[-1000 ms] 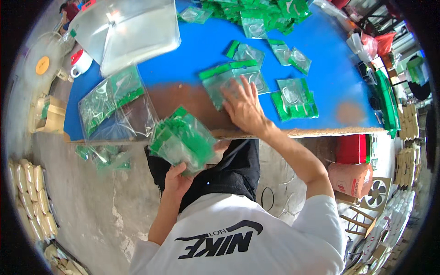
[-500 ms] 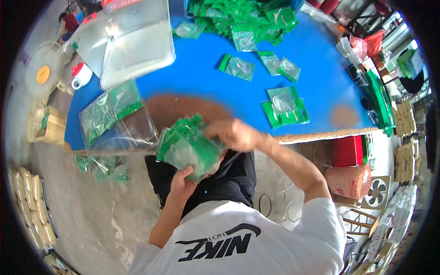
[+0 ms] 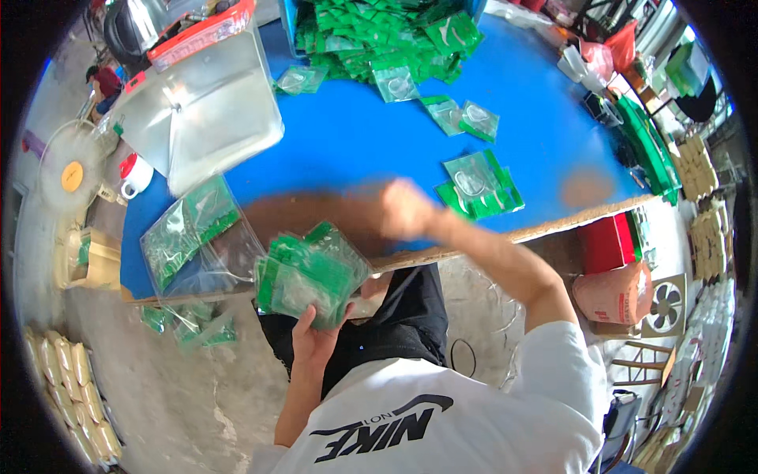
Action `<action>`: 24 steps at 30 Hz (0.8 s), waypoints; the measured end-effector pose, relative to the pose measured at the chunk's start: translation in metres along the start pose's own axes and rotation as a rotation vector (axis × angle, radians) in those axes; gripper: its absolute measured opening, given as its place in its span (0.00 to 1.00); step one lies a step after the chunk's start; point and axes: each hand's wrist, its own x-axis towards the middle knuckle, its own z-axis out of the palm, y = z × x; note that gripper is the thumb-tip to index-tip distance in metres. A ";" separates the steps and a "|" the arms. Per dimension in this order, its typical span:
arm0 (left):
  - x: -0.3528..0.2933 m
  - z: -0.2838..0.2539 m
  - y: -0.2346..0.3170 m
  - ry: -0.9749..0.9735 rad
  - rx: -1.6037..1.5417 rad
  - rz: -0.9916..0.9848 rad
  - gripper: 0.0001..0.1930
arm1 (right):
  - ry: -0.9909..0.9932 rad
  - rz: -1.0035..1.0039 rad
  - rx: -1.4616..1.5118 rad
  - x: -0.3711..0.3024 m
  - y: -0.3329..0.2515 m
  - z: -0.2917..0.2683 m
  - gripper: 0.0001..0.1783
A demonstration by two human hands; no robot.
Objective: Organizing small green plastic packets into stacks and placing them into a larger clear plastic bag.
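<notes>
Though patchy, blue tabletop (image 3: 355,142) above concrete (image 3: 178,395)

stacked sacks (image 3: 83,371), a worktable (image 3: 347,146) and heaped packets (image 3: 371,35) show a workshop.

"What colour are the packets (image 3: 304,272)?"
"Green and clear, like the heap (image 3: 379,43)."
"And the table (image 3: 347,142)?"
"Blue, with brown patches (image 3: 588,186) and a pale tan edge (image 3: 553,226)."
"The shirt (image 3: 489,426)?"
"White with a black print (image 3: 343,446). The trousers (image 3: 414,316) are black."
"That mug (image 3: 138,178)?"
"White, with a red lid (image 3: 126,163)."
"The floor (image 3: 170,387)?"
"Grey, streaked paler."
"And the box (image 3: 604,245) on the right?"
"Red."
</notes>
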 end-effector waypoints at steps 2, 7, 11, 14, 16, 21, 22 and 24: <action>0.004 -0.012 -0.003 0.012 0.039 -0.017 0.30 | 0.205 0.359 -0.447 -0.004 0.111 -0.023 0.19; 0.002 -0.022 -0.005 -0.041 0.129 -0.043 0.30 | 0.015 0.950 -0.343 -0.037 0.177 -0.030 0.33; -0.008 -0.031 0.001 -0.069 0.131 -0.007 0.38 | -0.052 0.658 -0.219 -0.005 0.070 0.003 0.30; -0.002 -0.022 0.008 -0.067 0.117 0.036 0.37 | -0.022 0.337 -0.323 0.000 -0.032 0.029 0.26; 0.000 -0.013 0.011 -0.075 0.119 0.059 0.36 | 0.013 0.144 -0.313 -0.006 -0.080 0.032 0.28; -0.007 0.005 0.004 0.039 0.135 0.113 0.37 | -0.122 0.005 0.286 -0.017 -0.085 0.015 0.31; -0.009 0.003 0.004 0.040 0.132 0.115 0.37 | -0.066 -0.036 0.470 -0.018 -0.072 0.007 0.31; -0.009 0.000 0.005 0.050 0.099 0.064 0.38 | -0.034 -0.142 0.088 -0.022 -0.027 0.010 0.29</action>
